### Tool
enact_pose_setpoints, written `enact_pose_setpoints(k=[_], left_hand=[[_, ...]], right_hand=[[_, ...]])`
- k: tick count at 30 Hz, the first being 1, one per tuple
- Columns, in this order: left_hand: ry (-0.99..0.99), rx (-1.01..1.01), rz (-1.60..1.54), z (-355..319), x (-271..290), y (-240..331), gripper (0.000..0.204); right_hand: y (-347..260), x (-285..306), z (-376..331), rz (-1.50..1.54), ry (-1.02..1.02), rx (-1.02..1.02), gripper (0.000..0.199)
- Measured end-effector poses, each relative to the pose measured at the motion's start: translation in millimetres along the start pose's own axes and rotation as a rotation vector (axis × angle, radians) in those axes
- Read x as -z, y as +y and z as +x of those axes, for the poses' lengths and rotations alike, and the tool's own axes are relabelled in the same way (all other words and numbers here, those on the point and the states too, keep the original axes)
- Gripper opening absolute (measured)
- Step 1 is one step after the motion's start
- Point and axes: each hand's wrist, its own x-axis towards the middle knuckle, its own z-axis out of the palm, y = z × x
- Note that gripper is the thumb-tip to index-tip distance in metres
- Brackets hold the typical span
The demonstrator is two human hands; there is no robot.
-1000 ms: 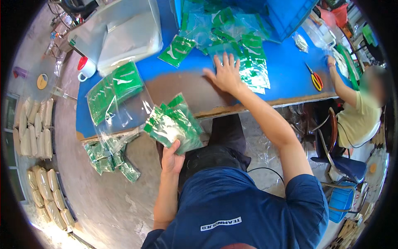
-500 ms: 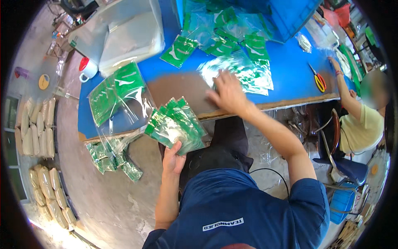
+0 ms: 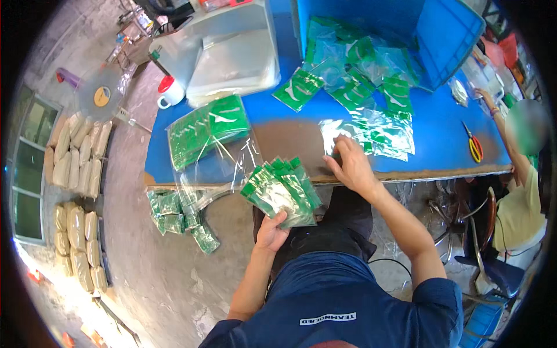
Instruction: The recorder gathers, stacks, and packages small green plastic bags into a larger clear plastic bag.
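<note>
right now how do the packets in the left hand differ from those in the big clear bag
The held packets are gripped in the left hand; the bagged packets lie on the blue table. The held packets fan out loose; the bagged packets sit inside the clear bag. Both show green.

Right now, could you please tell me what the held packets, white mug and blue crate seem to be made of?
Held packets: probably glossy, partly clear plastic film, judging by sharp glare and creases. White mug: smooth, shiny body; perhaps enamelled metal, though ceramic or plastic is possible. Blue crate: likely rigid moulded plastic, slightly glossy, given its even colour and stiff, flat walls.
</note>
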Motion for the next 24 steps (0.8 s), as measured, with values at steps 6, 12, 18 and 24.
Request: enact_pose_setpoints(k=[6, 12, 18, 24], left_hand=[[-0.066, -0.039, 0.032, -1.5, -12.6, 16.5, 0.059], [0.007, -0.061, 0.046, 5.1, -21.0, 11.5, 0.055], [-0.008, -0.054, 0.026, -5.6, -12.6, 12.6, 0.058], [-0.001, -0.099, 0.018, -15.7, 7.3, 14.6, 0.064]], right_hand=[[-42.6, -13.3, 6.0, 0.477, -0.023, -0.071, 0.024], [-43.2, -41.4, 36.7, 0.864, -0.259, -0.340, 0.053], [10.2, -85.9, 137.9, -0.112, 0.186, 0.041, 0.065], [-40.1, -43.1, 62.2, 0.050, -0.349, 0.421, 0.066]])
